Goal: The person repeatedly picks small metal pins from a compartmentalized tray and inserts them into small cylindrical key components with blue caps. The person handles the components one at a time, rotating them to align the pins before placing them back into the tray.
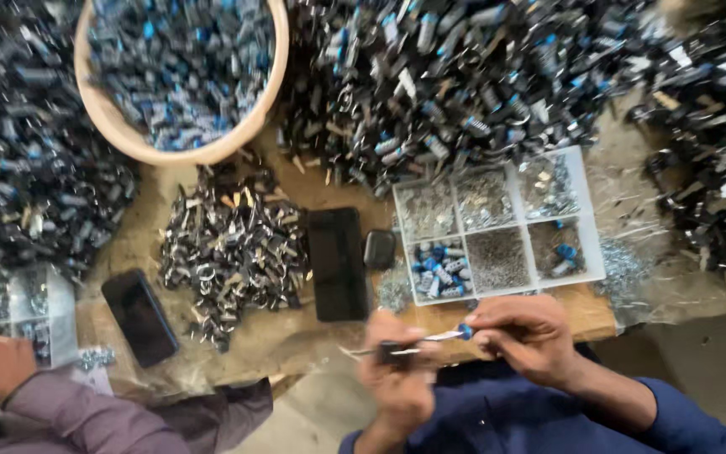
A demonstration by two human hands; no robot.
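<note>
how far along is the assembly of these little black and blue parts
Done, it seems: a round bowl heaped with black-and-blue pieces. In hand: the left hand grips a small black part, and the right hand holds a thin blue-tipped tool against it. Left: big loose piles and the compartment tray of small parts.

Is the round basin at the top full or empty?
Full. The basin holds small black-and-blue parts piled up to its rim; no bare bottom shows. Its upper edge is cut off by the frame.

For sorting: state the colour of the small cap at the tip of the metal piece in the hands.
Blue cap, pinched by the right hand; head view shows it.
</note>
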